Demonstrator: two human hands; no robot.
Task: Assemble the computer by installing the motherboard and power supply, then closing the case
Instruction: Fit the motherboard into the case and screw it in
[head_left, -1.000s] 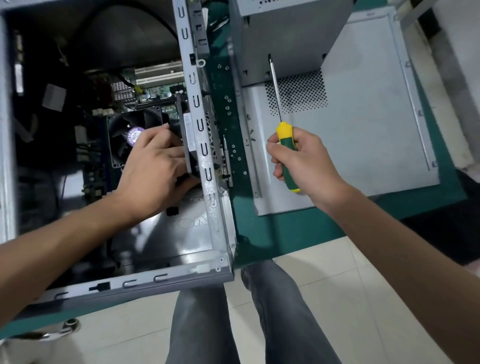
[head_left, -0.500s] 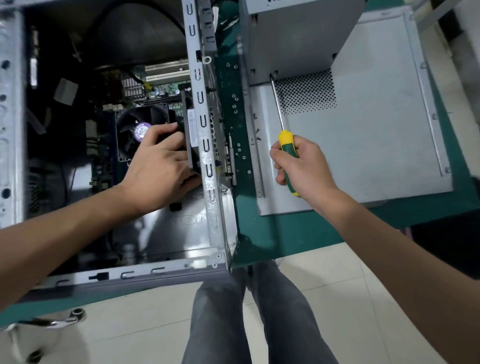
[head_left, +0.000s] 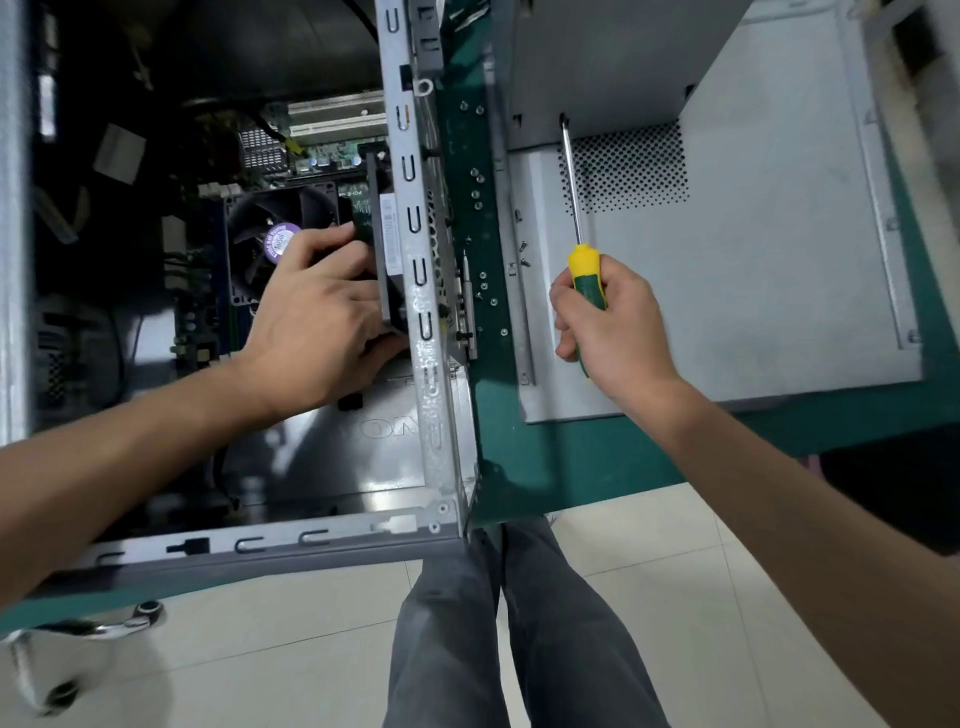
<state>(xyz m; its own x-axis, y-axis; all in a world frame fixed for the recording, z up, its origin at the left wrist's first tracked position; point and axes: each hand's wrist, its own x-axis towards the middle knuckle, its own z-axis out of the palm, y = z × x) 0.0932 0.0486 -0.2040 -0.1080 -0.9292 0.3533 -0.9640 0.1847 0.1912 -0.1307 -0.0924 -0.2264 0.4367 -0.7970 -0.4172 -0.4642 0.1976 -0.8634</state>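
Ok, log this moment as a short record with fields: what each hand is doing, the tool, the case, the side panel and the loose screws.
left hand: inside the case, gripping a dark part beside the fan
right hand: grips the screwdriver
screwdriver: yellow-green handle, shaft pointing away over the side panel
case: open, on its side
side panel: off, flat on the green mat
screws: loose on the mat

the left hand (head_left: 317, 317) reaches forward with its forearm coming in from the lower left, fingers curled in a grip. the right hand (head_left: 613, 322) is raised on an outstretched forearm from the lower right, fingers wrapped in a fist-like grip, knuckles up.
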